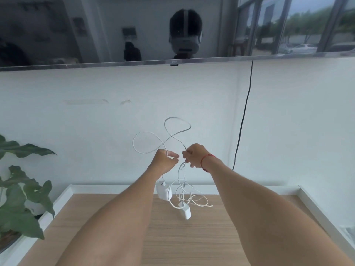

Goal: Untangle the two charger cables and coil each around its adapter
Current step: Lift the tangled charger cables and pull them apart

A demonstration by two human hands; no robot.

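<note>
My left hand (pixel 165 161) and right hand (pixel 196 156), close together above the worktop (pixel 192 244), each pinch the tangled white cables (pixel 163 138). Loops rise beyond my hands; the left adapter (pixel 163 192) dangles below, the right adapter (pixel 185 211) lower.

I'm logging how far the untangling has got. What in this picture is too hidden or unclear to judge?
Head view:
Path of the cables inside the left hand and right hand: curled fingers hide it.
Which cable feeds which adapter: thin white strands overlap below the hands.
Whether the lower adapter touches the table: viewing angle leaves it unclear.
</note>
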